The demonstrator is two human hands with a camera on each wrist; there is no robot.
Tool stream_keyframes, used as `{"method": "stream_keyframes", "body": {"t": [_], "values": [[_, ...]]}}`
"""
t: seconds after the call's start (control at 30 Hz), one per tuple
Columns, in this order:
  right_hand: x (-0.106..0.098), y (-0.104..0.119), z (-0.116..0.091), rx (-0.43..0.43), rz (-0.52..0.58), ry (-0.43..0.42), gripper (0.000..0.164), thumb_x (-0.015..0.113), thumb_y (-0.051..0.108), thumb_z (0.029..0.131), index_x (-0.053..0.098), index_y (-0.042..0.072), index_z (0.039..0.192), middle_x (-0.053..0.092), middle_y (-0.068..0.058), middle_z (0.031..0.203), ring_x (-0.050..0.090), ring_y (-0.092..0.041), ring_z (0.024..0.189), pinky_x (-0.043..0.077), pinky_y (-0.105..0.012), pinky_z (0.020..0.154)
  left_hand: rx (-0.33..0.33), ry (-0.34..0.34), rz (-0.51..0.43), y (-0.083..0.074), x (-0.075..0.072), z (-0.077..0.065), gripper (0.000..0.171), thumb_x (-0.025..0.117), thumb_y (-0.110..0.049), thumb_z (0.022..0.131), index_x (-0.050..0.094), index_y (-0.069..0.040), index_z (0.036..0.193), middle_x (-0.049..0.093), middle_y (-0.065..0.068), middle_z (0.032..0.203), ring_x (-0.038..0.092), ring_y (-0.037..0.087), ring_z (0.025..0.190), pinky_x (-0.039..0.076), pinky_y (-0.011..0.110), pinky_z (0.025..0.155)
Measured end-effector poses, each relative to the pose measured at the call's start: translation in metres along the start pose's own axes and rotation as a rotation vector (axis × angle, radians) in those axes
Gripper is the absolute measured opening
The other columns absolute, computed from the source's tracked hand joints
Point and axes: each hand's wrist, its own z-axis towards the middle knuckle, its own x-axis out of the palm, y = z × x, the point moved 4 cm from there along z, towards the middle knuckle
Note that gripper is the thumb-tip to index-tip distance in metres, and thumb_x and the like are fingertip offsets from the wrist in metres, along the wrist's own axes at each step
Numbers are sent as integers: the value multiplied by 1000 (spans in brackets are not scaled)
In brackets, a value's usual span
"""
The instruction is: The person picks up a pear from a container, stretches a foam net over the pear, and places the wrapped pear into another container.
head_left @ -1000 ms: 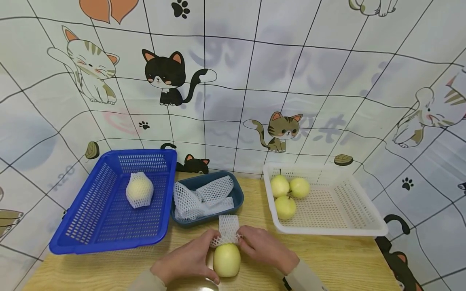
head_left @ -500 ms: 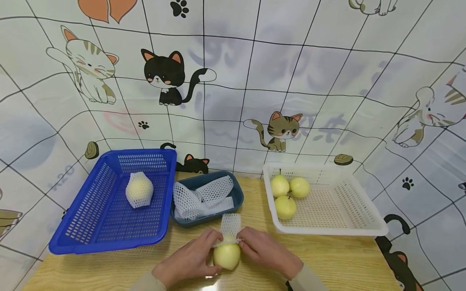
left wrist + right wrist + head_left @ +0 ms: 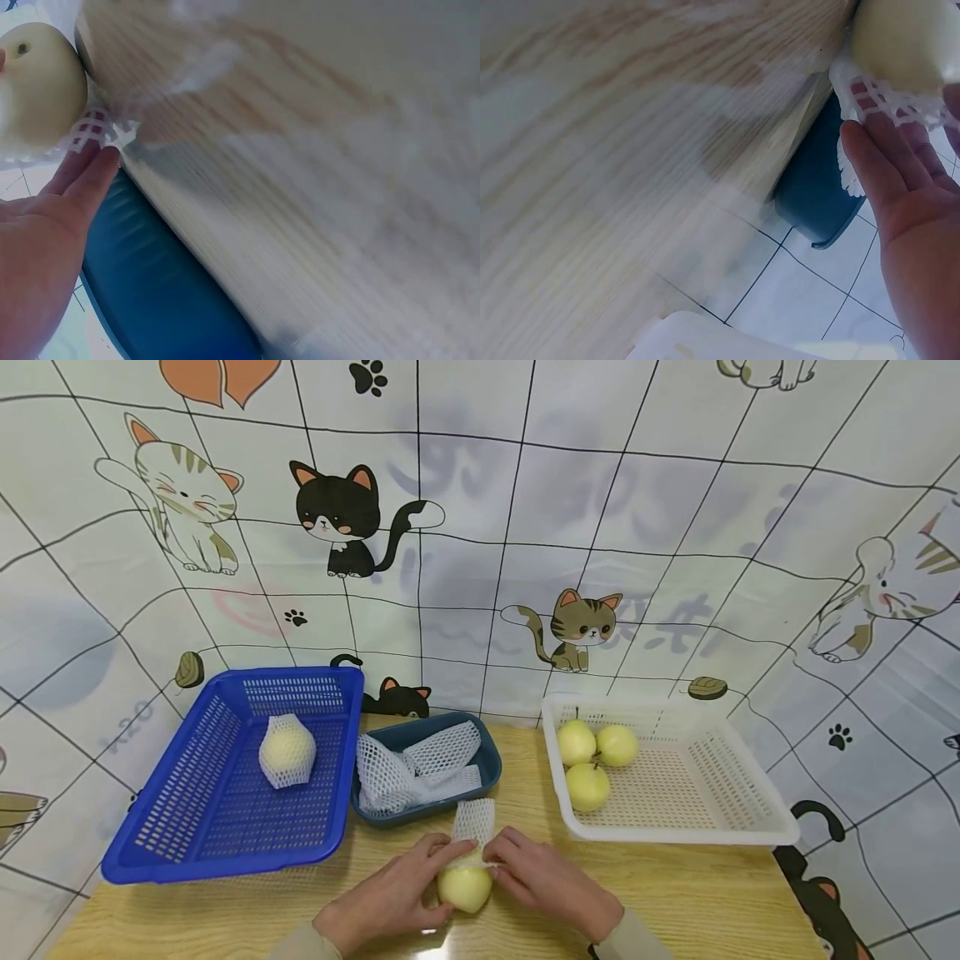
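Observation:
A pale yellow apple point(image 3: 465, 888) sits on the table between the two hands, its far end inside a white foam net sleeve point(image 3: 474, 823). My left hand point(image 3: 397, 887) holds the apple from the left, thumb low on its near side and fingers at the net's edge. In the left wrist view, mesh lies over those fingertips point(image 3: 91, 139). From the right, my right hand point(image 3: 546, 877) pinches the net's rim beside the apple. The right wrist view shows its fingers point(image 3: 889, 142) hooked into the mesh. The sleeve's far part stands out flat beyond the apple.
Behind the hands, a dark teal tray point(image 3: 491, 760) holds several foam nets point(image 3: 442, 752). A blue basket point(image 3: 225, 860) at left contains one net-wrapped apple point(image 3: 288, 752). At right, a white basket point(image 3: 675, 837) holds three bare apples point(image 3: 588, 787). A cat-print cloth point(image 3: 480, 568) hangs behind.
The net's rim has moved toward me over the far end of the apple, both hands going with it. The apple has tipped, and the left thumb has shifted up along its near side.

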Motion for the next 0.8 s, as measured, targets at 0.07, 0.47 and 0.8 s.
{"method": "stream_keyframes", "body": {"t": [0.07,0.47,0.8], "values": [[0,0,-1,35,35,41,19,65,16,103,59,21,120,55,10,113,55,1,90,50,-15,79,-19,28,-1,-1,1,0,84,81,-33,86,39,-36,159,52,12,141,58,21,121,55,45,97],[3,0,-1,52,58,55,22,70,11,99,59,17,118,58,6,107,59,0,93,52,-18,81,-45,45,-25,-2,3,4,83,84,-36,88,39,-40,157,59,4,133,60,14,112,55,40,92],[-4,3,0,-13,84,-92,21,65,4,99,58,18,113,60,7,104,55,-2,87,50,-15,77,-11,-55,-113,0,1,1,79,85,-33,86,44,-38,154,52,-3,133,56,10,111,53,34,92]]}}
